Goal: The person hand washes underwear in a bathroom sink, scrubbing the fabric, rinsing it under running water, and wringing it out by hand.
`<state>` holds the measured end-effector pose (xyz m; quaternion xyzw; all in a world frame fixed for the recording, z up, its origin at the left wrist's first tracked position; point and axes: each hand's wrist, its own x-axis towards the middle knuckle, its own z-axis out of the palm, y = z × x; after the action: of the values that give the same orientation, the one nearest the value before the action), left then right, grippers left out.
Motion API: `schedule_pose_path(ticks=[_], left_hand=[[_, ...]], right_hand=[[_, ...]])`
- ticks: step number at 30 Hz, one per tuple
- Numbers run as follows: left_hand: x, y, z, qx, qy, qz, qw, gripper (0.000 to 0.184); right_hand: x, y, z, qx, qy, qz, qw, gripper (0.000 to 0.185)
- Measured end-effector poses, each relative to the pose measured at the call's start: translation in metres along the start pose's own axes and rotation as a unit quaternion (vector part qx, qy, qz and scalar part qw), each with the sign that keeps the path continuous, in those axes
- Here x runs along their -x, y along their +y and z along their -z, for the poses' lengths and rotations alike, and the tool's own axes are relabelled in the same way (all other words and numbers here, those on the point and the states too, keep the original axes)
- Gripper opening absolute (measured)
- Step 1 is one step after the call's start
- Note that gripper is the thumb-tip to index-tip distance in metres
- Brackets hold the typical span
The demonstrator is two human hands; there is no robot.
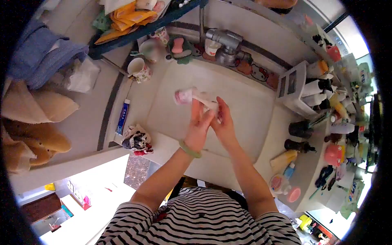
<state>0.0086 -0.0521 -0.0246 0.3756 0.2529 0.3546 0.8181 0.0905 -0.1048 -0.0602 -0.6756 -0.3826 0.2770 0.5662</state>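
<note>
Since the pink-and-white item (184, 96) is over the sink (253, 130), with the left hand's (197, 132) and right hand's (225, 125) fingers curled round its near end (exact pinch blurred), I'd keep it low, grip light.

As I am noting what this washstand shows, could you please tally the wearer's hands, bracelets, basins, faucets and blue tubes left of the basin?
Hands: 2 (left hand, right hand)
Green bracelet: 1
White basin: 1
Grey faucet: 1
Blue tube: 1
Total: 6
</note>
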Motion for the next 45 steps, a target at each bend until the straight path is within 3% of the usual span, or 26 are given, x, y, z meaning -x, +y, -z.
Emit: schedule_pose_path(ticks=[2, 5, 7, 8, 9, 10, 12, 14, 17, 19, 20, 22, 23, 25, 27, 28, 29, 30, 32, 33, 35, 36, 38, 42, 44, 45], left_hand=[[-0.001, 0.0, -0.006, -0.041, -0.014, -0.05, 0.998, 0.064], [-0.005, 0.005, -0.004, -0.135, -0.023, -0.113, 0.984, 0.065], [-0.015, 0.022, 0.016, -0.312, -0.036, -0.058, 0.947, 0.062], [-0.02, 0.022, 0.031, -0.313, -0.031, -0.058, 0.948, 0.062], [-0.026, 0.015, 0.049, -0.276, -0.037, 0.003, 0.961, 0.058], [-0.03, 0.014, 0.058, -0.237, -0.043, 0.065, 0.969, 0.056], [-0.036, 0.009, 0.068, -0.277, -0.034, 0.041, 0.96, 0.051], [-0.041, 0.011, 0.065, -0.315, -0.025, 0.019, 0.948, 0.046], [-0.052, 0.007, 0.055, -0.429, -0.119, -0.12, 0.887, 0.038], [-0.062, -0.011, 0.062, -0.371, -0.28, -0.028, 0.885, 0.03], [-0.062, -0.013, 0.065, -0.369, -0.281, -0.028, 0.886, 0.03], [-0.057, -0.002, 0.067, -0.183, -0.233, 0.223, 0.929, 0.018], [-0.055, -0.001, 0.071, -0.183, -0.236, 0.225, 0.928, 0.018], [-0.052, 0.001, 0.079, 0.1, -0.146, 0.226, 0.958, 0.009], [-0.05, -0.008, 0.086, 0.141, -0.109, 0.252, 0.951, 0.008], [-0.048, -0.008, 0.086, 0.182, -0.072, 0.273, 0.942, 0.007], [-0.045, -0.009, 0.084, 0.18, -0.072, 0.276, 0.941, 0.007], [-0.04, -0.006, 0.077, 0.174, -0.015, 0.283, 0.943, 0.008], [-0.035, -0.008, 0.077, 0.167, 0.044, 0.289, 0.942, 0.009], [-0.034, -0.013, 0.083, 0.151, 0.048, 0.292, 0.943, 0.011], [-0.033, -0.023, 0.091, 0.136, 0.054, 0.297, 0.944, 0.013], [-0.033, -0.026, 0.093, 0.087, 0.063, 0.308, 0.945, 0.014], [-0.043, -0.035, 0.098, 0.038, 0.072, 0.319, 0.944, 0.016], [-0.102, -0.077, 0.109, -0.081, 0.078, 0.285, 0.952, 0.019], [-0.137, -0.108, 0.111, -0.19, 0.139, 0.264, 0.935, 0.02], [-0.15, -0.124, 0.116, -0.243, 0.169, 0.256, 0.92, 0.021]], right_hand=[[-0.01, -0.009, -0.003, -0.128, 0.017, -0.1, 0.987, 0.044], [-0.03, -0.005, 0.004, -0.042, -0.007, -0.041, 0.998, 0.027], [-0.045, -0.004, 0.017, -0.037, -0.044, -0.073, 0.996, 0.024], [-0.049, -0.005, 0.024, -0.03, -0.079, -0.106, 0.991, 0.023], [-0.051, -0.012, 0.028, -0.03, -0.082, -0.107, 0.99, 0.023], [-0.053, -0.022, 0.034, -0.092, -0.085, -0.174, 0.977, 0.022], [-0.058, -0.019, 0.043, -0.152, -0.089, -0.239, 0.955, 0.022], [-0.062, 0.005, 0.05, -0.245, -0.216, -0.255, 0.91, 0.034], [-0.054, 0.016, 0.054, -0.244, -0.228, -0.327, 0.884, 0.034], [-0.048, -0.011, 0.062, -0.248, -0.238, -0.327, 0.88, 0.034], [-0.047, -0.02, 0.065, -0.255, -0.248, -0.324, 0.876, 0.035], [-0.048, -0.011, 0.078, -0.241, -0.276, -0.298, 0.882, 0.039], [-0.048, -0.005, 0.086, -0.229, -0.304, -0.269, 0.885, 0.043], [-0.047, 0.014, 0.1, -0.193, -0.323, -0.252, 0.892, 0.038], [-0.044, 0.035, 0.102, -0.16, -0.345, -0.233, 0.895, 0.033], [-0.041, 0.047, 0.099, -0.007, -0.342, -0.185, 0.921, 0.03], [-0.038, 0.058, 0.098, 0.147, -0.33, -0.134, 0.923, 0.027], [-0.035, 0.067, 0.096, 0.146, -0.329, -0.136, 0.923, 0.027], [-0.027, 0.083, 0.092, -0.05, -0.27, -0.233, 0.933, 0.025], [-0.025, 0.091, 0.092, -0.052, -0.271, -0.235, 0.932, 0.025], [-0.021, 0.105, 0.095, -0.253, -0.209, -0.281, 0.902, 0.027], [-0.02, 0.1, 0.092, -0.254, -0.209, -0.282, 0.901, 0.027], [-0.023, 0.083, 0.081, -0.399, -0.061, -0.359, 0.842, 0.03], [-0.073, 0.17, 0.05, -0.269, -0.054, -0.325, 0.905, 0.037], [-0.098, 0.214, 0.038, -0.01, 0.007, -0.258, 0.966, 0.038], [-0.105, 0.22, 0.032, -0.011, 0.007, -0.256, 0.967, 0.038]])
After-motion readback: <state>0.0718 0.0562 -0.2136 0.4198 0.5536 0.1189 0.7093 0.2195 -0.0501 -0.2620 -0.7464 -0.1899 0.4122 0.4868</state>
